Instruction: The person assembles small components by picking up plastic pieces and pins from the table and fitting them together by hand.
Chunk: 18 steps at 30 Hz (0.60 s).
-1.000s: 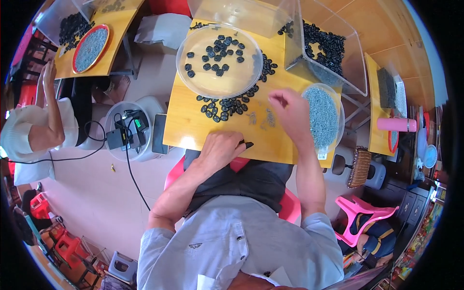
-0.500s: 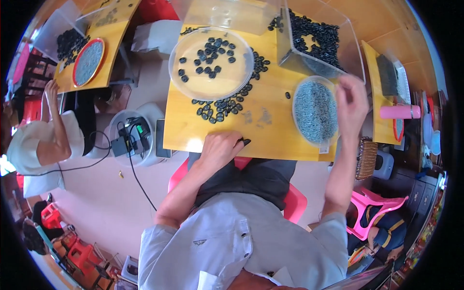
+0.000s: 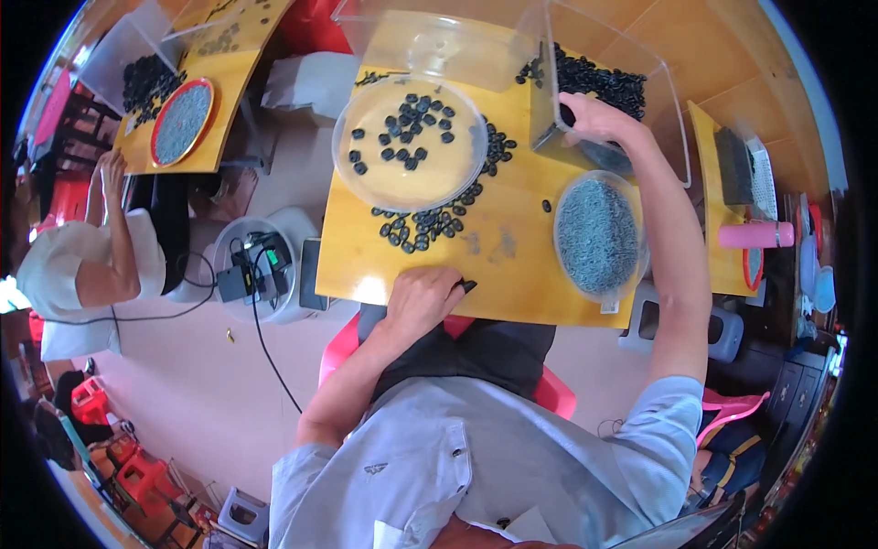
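Note:
My left hand (image 3: 424,298) rests on the table's front edge, fingers closed round a small black piece (image 3: 468,285) whose tip sticks out. My right hand (image 3: 599,119) reaches over the near wall of a clear plastic bin (image 3: 681,137). Its fingers are curled, with a dark spot between them that I cannot make out. Many black oval pieces (image 3: 622,90) lie in that bin. Below my right forearm stands an oval tray of small grey metal bits (image 3: 596,233), perhaps screws. Left of it, a round clear lid or dish (image 3: 343,169) carries scattered black pieces (image 3: 403,120).
More black pieces (image 3: 421,229) lie around the dish on the yellow table (image 3: 512,284). Another clear bin (image 3: 439,46) stands behind. At left, a person (image 3: 110,256) sits by a table with a red-rimmed tray (image 3: 212,101). A bucket of cables (image 3: 261,270) stands between; a pink bottle (image 3: 757,235) is at right.
My right hand has moved from the right side of the oval tray up and left, over the clear bin. My left hand keeps its hold at the table edge. The view has shifted slightly.

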Tool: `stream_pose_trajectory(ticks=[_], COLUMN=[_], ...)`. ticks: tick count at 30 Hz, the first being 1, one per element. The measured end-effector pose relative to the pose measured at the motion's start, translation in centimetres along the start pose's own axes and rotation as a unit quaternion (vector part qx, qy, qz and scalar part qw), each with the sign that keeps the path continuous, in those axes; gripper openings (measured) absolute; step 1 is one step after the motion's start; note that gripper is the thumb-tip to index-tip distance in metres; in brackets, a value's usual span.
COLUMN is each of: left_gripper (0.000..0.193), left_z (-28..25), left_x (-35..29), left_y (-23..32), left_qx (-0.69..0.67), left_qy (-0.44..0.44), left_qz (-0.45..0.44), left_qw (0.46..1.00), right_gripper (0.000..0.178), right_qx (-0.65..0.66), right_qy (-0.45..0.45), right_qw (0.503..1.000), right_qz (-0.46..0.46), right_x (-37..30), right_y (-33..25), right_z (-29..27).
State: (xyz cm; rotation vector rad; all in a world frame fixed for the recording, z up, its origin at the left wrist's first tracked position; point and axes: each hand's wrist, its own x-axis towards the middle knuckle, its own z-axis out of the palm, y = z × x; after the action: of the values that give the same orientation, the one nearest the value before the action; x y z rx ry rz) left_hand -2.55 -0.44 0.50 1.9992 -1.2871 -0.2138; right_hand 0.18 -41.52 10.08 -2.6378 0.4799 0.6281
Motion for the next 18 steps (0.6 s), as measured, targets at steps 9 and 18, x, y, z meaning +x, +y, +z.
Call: stream_pose_trajectory(ticks=[9,18], left_gripper=[0.014,0.015], left_z=[0.0,0.2], left_x=[0.3,0.9], left_y=[0.2,0.4], left_qx=[-0.001,0.018], left_qy=[0.004,0.022], left_qz=[0.004,0.019], left_qw=[1.0,0.999], right_gripper=[0.099,0.097], right_qx=[0.038,-0.065], right_qy=[0.041,-0.039], right_qw=[0.998,0.993], right_qz=[0.037,0.092], right_x=[2.9,2.8], right_y=[2.9,1.1], right_z=[0.0,-0.6])
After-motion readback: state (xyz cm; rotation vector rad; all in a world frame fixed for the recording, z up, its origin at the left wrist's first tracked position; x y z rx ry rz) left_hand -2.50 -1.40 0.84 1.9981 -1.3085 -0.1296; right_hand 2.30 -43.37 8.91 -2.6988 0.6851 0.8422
